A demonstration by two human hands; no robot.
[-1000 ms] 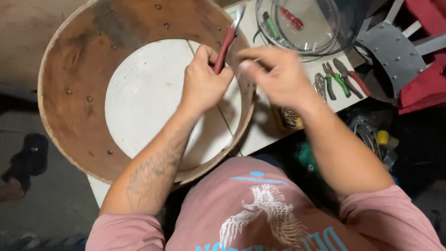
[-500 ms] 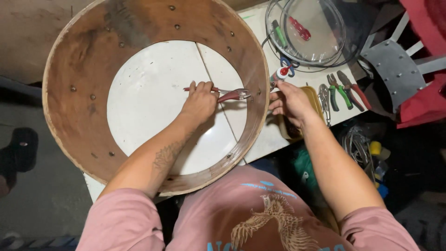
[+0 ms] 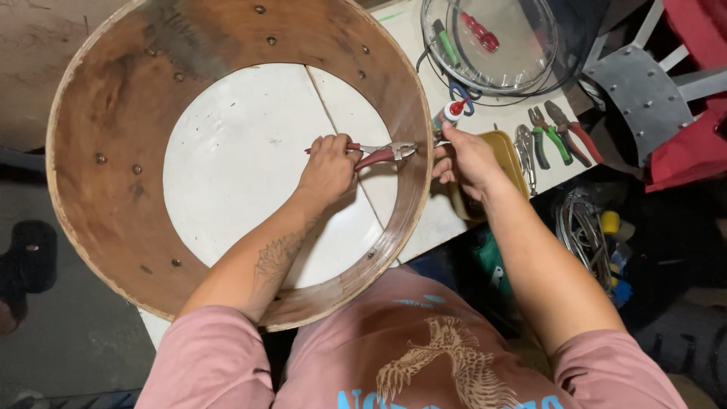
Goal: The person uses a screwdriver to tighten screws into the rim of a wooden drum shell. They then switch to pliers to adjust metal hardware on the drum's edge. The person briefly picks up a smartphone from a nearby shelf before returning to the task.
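Note:
A large round wooden drum shell (image 3: 113,98) lies flat on a white table (image 3: 250,174). My left hand (image 3: 327,168) is inside the shell, closed around red-handled pliers (image 3: 382,153) whose jaws point at the shell's right inner wall. My right hand (image 3: 463,157) is just outside that same wall, fingers pinched against the rim at the spot the jaws meet. Whatever the fingers pinch is too small to make out. A small glue bottle with a red tip (image 3: 448,115) stands right above that hand.
A yellow tray (image 3: 506,151) sits under my right wrist. Several pliers with green and red handles (image 3: 551,136) lie to its right. A clear plastic lid with markers (image 3: 492,38) and a grey metal bracket (image 3: 632,83) are at the top right. Coiled wire (image 3: 579,227) hangs below.
My left hand has lowered the pliers from upright to level, jaws now at the shell wall. My right hand has moved from beside the pliers out to the shell's outer rim.

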